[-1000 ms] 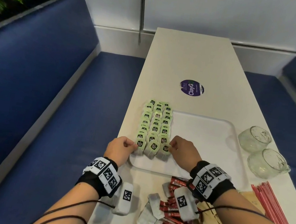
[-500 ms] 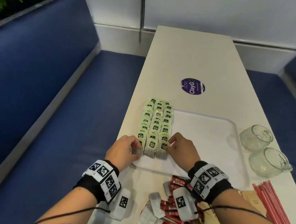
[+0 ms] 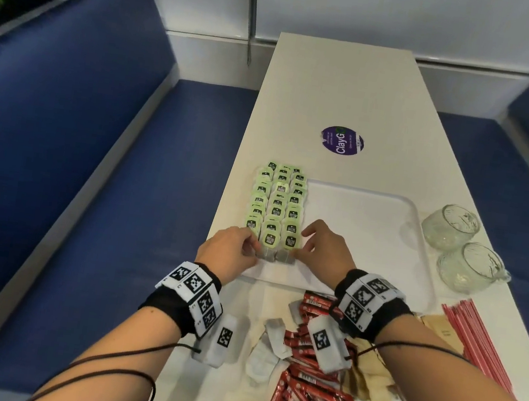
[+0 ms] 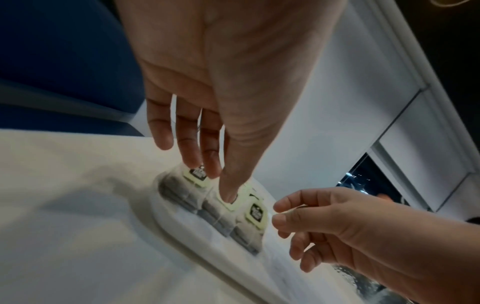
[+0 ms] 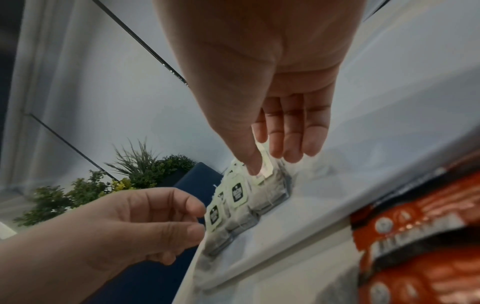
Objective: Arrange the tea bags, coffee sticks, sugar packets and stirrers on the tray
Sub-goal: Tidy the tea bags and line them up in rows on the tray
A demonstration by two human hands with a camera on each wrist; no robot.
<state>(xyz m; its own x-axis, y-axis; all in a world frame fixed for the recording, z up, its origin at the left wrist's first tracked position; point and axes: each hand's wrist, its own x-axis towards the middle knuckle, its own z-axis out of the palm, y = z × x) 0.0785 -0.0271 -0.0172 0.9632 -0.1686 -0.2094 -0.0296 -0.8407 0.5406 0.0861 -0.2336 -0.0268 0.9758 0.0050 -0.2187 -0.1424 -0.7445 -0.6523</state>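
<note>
**Three rows of tea bags, both hands at the near end**

Three rows of green-tagged tea bags (image 3: 276, 207) fill the 9 o'clock side of the white tray (image 3: 372, 214), running from its far rim to the near one. At the tray's 7 o'clock corner the left hand (image 3: 227, 252) reaches down with loosely bent fingers; in the left wrist view its fingertips (image 4: 193, 162) touch the tag of the nearest bag in the outer row, and the thumb presses the tag of the middle one. Just to the right, the right hand (image 3: 325, 253) meets the inner row; in the right wrist view its thumb and forefinger pinch the tag (image 5: 265, 164) of that row's nearest bag, the other fingers fairly straight.

At 6 o'clock of the tray, on the table (image 3: 338, 85), lie a few white sachets (image 3: 265, 352) and a heap of red coffee sticks (image 3: 307, 398). Brown sugar packets (image 3: 367, 382) lie at 5 o'clock, pink stirrers (image 3: 476, 342) at 4 o'clock and two glass cups (image 3: 461, 250) at 3 o'clock.
</note>
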